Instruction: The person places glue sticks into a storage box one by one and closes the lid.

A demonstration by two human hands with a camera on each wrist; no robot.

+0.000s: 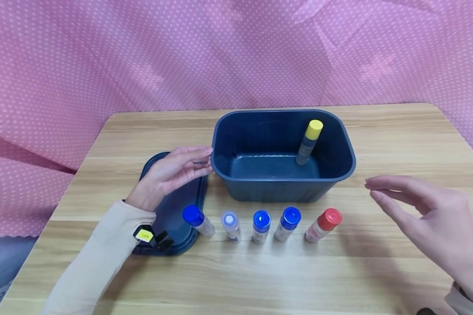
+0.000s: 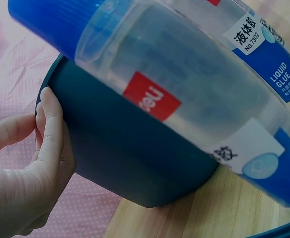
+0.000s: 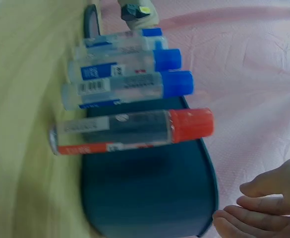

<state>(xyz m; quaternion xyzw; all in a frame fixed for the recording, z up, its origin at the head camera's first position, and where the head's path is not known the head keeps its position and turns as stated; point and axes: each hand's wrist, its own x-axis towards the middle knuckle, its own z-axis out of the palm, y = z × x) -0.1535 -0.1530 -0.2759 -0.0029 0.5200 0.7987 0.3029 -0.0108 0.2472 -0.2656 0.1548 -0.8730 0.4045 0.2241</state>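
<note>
A dark blue bin [image 1: 276, 190] stands on the table, and a yellow-capped glue bottle [image 1: 314, 130] is inside it at the right. My left hand [image 1: 173, 173] touches the bin's left rim with extended fingers. To the right of the bin, my right hand [image 1: 429, 214] hovers with loosely bent fingers, holding nothing. A row of liquid glue bottles stands in front of the bin: a red-capped bottle [image 1: 324, 224], several blue-capped ones, such as this blue-capped bottle [image 2: 159, 94] near the left wrist, and one pale-capped bottle [image 1: 231, 225].
A dark blue lid [image 1: 175, 223] lies on the table left of the bin, partly under my left arm. The wooden table [image 1: 260, 280] ends at a pink dotted curtain [image 1: 220, 52] behind the bin.
</note>
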